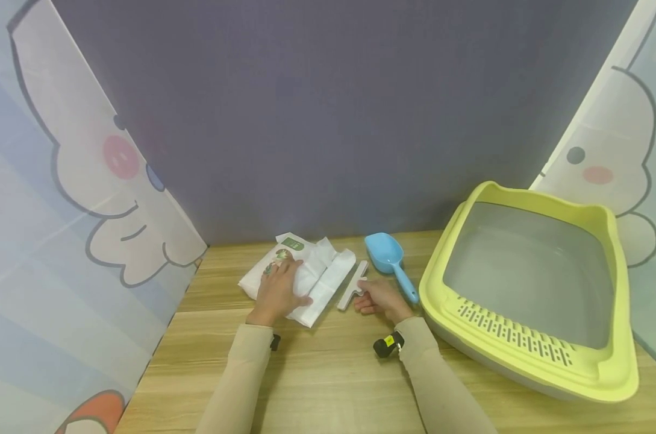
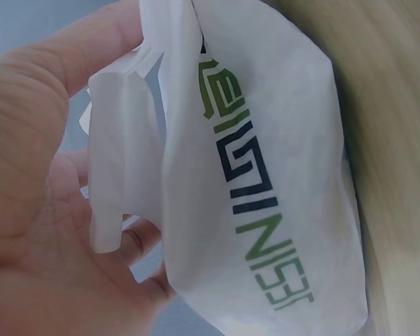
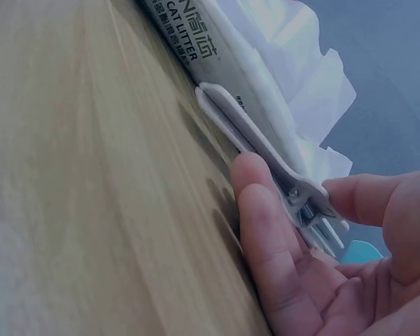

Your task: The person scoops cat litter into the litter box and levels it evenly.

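Note:
A white bag of cat litter [image 1: 326,289] lies on the table, its top end folded over. My left hand [image 1: 278,292] is on it, and in the left wrist view the thumb and fingers grip the folded plastic of the bag [image 2: 266,168]. My right hand [image 1: 382,298] holds a pale bag clip [image 1: 349,294] just right of the bag's folded end. In the right wrist view the thumb and fingers pinch the sprung handle end of the clip [image 3: 248,129]. Its long jaws lie together, beside the bag's printed side.
A light blue litter scoop [image 1: 384,253] lies behind and right of the right hand. A large litter box [image 1: 433,283] with a yellow rim and grey base stands on the right. A dark panel [image 1: 328,120] rises behind the wooden table [image 1: 328,386].

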The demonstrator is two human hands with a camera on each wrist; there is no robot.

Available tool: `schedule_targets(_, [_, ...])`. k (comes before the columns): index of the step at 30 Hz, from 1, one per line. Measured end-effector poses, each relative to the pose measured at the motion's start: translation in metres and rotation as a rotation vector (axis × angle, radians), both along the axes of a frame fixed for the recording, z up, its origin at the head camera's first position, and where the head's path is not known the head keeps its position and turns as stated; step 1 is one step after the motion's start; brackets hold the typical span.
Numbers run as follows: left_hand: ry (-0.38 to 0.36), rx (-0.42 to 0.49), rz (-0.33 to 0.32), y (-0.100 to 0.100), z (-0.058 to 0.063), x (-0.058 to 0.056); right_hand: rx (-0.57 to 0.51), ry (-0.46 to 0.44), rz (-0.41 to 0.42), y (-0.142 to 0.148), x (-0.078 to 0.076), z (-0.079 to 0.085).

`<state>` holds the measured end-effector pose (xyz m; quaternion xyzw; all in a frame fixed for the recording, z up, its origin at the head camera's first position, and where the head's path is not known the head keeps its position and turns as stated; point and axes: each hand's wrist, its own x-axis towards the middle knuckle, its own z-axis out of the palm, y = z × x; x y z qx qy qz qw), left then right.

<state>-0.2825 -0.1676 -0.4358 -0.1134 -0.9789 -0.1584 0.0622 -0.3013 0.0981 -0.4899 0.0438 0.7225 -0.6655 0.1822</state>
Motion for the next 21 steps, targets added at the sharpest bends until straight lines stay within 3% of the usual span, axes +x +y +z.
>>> schedule_targets(16, [-0.007, 0.014, -0.010, -0.0020, 0.0001, -0.0022, -0.024, 0.075, -0.133, -0.0014, -0.0026, -0.0037])
schedule_targets(21, [-0.009, 0.025, -0.023, -0.0044, 0.0017, -0.0022, 0.029, 0.121, -0.145, -0.0023, -0.0023, 0.0007])
